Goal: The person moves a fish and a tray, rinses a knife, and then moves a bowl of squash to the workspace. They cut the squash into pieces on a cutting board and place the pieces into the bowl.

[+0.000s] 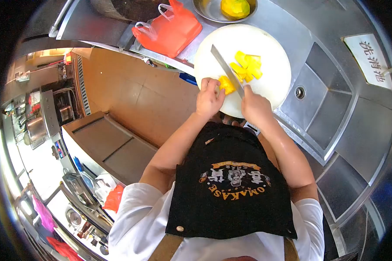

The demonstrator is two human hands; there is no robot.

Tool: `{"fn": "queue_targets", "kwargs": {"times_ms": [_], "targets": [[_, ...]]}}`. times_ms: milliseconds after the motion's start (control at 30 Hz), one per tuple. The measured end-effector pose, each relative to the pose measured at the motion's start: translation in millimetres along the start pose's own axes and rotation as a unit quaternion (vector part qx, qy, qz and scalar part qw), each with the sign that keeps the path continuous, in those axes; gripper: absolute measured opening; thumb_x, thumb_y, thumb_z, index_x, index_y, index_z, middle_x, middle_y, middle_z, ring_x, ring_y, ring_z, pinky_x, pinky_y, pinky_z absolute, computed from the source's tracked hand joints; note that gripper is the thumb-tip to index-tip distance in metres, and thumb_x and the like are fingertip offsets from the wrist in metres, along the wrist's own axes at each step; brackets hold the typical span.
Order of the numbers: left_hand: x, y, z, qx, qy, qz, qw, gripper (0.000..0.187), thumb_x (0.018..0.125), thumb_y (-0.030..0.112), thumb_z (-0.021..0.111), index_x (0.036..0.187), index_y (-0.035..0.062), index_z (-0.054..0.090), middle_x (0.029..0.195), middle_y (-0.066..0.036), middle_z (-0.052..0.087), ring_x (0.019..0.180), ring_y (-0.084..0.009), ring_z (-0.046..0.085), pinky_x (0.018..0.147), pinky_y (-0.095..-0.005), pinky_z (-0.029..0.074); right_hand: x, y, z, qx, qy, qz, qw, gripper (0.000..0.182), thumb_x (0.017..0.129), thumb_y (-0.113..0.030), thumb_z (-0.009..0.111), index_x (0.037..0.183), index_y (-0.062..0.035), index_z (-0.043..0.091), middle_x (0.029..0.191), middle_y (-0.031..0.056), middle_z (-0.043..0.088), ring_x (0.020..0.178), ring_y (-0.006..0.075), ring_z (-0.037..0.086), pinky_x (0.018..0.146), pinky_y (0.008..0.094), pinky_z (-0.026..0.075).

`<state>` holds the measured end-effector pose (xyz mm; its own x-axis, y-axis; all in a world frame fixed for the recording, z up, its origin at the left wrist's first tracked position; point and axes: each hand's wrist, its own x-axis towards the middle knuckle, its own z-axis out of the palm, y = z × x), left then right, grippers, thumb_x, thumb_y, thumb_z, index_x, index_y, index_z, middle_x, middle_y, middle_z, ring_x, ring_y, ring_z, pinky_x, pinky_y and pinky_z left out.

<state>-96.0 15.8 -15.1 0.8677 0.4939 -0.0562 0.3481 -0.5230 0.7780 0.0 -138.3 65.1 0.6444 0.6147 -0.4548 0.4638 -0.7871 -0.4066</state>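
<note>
My right hand is wrapped round the handle of a kitchen knife, whose long blade slants up and left across a round white cutting board. Under the fingers of my left hand sits a yellow fruit piece, steadied on the board close to the blade. Cut yellow chunks lie in a loose pile just right of the knife. Behind the board, a metal bowl holds a larger peeled yellow fruit with a green patch.
A red plastic bag rests on the counter at the back left. To the right of the board is a steel sink with a drain, and a white sign stands beyond it. Tiled floor shows at left.
</note>
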Motion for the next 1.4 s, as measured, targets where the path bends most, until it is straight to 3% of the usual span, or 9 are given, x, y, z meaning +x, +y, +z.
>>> {"fn": "queue_targets", "kwargs": {"times_ms": [133, 233, 633, 767, 833, 967, 1033, 1167, 1400], "targets": [[15.8, -13.7, -6.5, 0.001, 0.005, 0.196, 0.981, 0.022, 0.078, 0.007, 0.071, 0.097, 0.0058, 0.06, 0.104, -0.013, 0.058, 0.094, -0.0347, 0.062, 0.079, -0.0432, 0.053, -7.5, -8.4, 4.8, -0.008, -0.037, -0.01, 0.999, 0.038, 0.083, -0.011, 0.059, 0.117, 0.0015, 0.049, 0.083, 0.0229, 0.069, 0.079, 0.0412, 0.069, 0.071, 0.0529, 0.053], [24.8, -19.6, -0.5, -0.002, -0.032, 0.243, 0.969, 0.019, 0.075, 0.003, 0.07, 0.092, 0.0046, 0.062, 0.1, -0.013, 0.059, 0.096, -0.0345, 0.061, 0.081, -0.0416, 0.052, -2.8, -12.0, 14.3, 0.003, -0.033, -0.011, 0.999, 0.035, 0.082, -0.008, 0.059, 0.114, 0.0022, 0.049, 0.083, 0.0234, 0.069, 0.08, 0.0419, 0.069, 0.072, 0.0532, 0.053], [27.0, -18.7, 2.6, -0.01, -0.033, 0.224, 0.974, 0.017, 0.075, -0.002, 0.069, 0.088, 0.0038, 0.06, 0.098, -0.015, 0.058, 0.093, -0.0354, 0.061, 0.078, -0.0403, 0.053, 38.7, -11.4, 37.6, 0.052, 0.004, -0.003, 0.999, 0.02, 0.092, -0.014, 0.045, 0.107, -0.0015, 0.051, 0.09, 0.0237, 0.069, 0.085, 0.0403, 0.068, 0.074, 0.0523, 0.052], [23.1, -26.9, 10.7, -0.012, -0.02, 0.217, 0.976, 0.026, 0.076, -0.003, 0.068, 0.097, 0.0035, 0.056, 0.107, -0.019, 0.056, 0.096, -0.0376, 0.06, 0.081, -0.0406, 0.053, 30.3, 12.6, 31.8, 0.127, 0.164, 0.0, 0.978, 0.023, 0.097, -0.02, 0.049, 0.11, -0.0013, 0.052, 0.081, 0.0212, 0.068, 0.076, 0.042, 0.067, 0.068, 0.0532, 0.052], [18.8, -27.8, 12.6, 0.021, -0.025, 0.205, 0.978, 0.049, 0.075, 0.009, 0.076, 0.119, 0.0043, 0.053, 0.13, -0.023, 0.049, 0.118, -0.0428, 0.052, 0.099, -0.0469, 0.045, 18.1, 39.6, 22.8, 0.196, 0.23, 0.03, 0.953, 0.025, 0.097, -0.024, 0.055, 0.112, -0.0033, 0.054, 0.08, 0.025, 0.067, 0.074, 0.0439, 0.066, 0.064, 0.0538, 0.05], [53.5, -7.7, 33.1, 0.084, -0.056, 0.265, 0.959, 0.088, 0.072, 0.032, 0.086, 0.145, 0.009, 0.043, 0.153, -0.025, 0.033, 0.141, -0.0474, 0.031, 0.115, -0.0577, 0.027, -1.4, 120.1, 34.4, 0.503, 0.19, 0.155, 0.828, 0.018, 0.099, -0.018, 0.057, 0.097, 0.0001, 0.059, 0.062, 0.0022, 0.057, 0.052, 0.0114, 0.053, 0.05, 0.0298, 0.045], [94.0, 7.1, 34.9, 0.137, -0.089, 0.332, 0.929, 0.092, 0.072, 0.036, 0.086, 0.148, 0.0111, 0.041, 0.153, -0.025, 0.033, 0.141, -0.0487, 0.031, 0.114, -0.0599, 0.027, -3.5, 159.2, 53.4, 0.516, 0.152, 0.167, 0.826, 0.017, 0.1, -0.016, 0.057, 0.097, 0.0008, 0.058, 0.063, 0.0033, 0.057, 0.052, 0.0132, 0.055, 0.05, 0.031, 0.046], [138.0, 35.0, 43.0, 0.214, -0.211, 0.383, 0.873, 0.082, 0.076, 0.05, 0.079, 0.144, 0.0169, 0.048, 0.151, -0.023, 0.038, 0.138, -0.0456, 0.037, 0.112, -0.0575, 0.032, 0.2, 155.2, 67.6, 0.527, 0.094, 0.176, 0.826, 0.015, 0.1, -0.013, 0.055, 0.102, 0.0019, 0.057, 0.065, 0.0047, 0.059, 0.053, 0.0144, 0.057, 0.051, 0.0319, 0.048], [91.0, 18.8, 54.8, 0.054, -0.026, 0.355, 0.933, 0.054, 0.075, 0.035, 0.08, 0.121, 0.0115, 0.066, 0.133, -0.018, 0.057, 0.122, -0.0418, 0.053, 0.103, -0.051, 0.044, 3.9, 78.5, 109.2, 0.524, 0.058, 0.113, 0.842, 0.021, 0.101, -0.01, 0.052, 0.117, 0.0024, 0.053, 0.071, 0.0085, 0.062, 0.055, 0.0175, 0.06, 0.053, 0.0348, 0.05]]}}
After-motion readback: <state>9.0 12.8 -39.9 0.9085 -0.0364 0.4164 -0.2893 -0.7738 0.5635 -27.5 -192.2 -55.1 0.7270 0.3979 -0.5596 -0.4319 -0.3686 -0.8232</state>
